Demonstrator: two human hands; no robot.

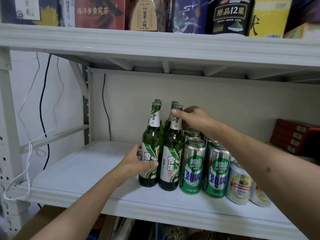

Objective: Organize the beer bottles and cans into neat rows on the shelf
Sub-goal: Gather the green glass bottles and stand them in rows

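Note:
Several green glass beer bottles stand in two columns on the white shelf. My left hand grips the front left bottle around its label. Right beside it stands the front right bottle. My right hand reaches over the cans; its thumb touches that bottle's neck and its fingers curl over a brown rounded object, mostly hidden behind the hand. Green cans stand in two columns right of the bottles, with white and yellow cans further right.
The left half of this shelf is bare. Loose white and black cables hang at the left by the upright. Red flat boxes are stacked at the far right. The shelf above carries boxes and jars close overhead.

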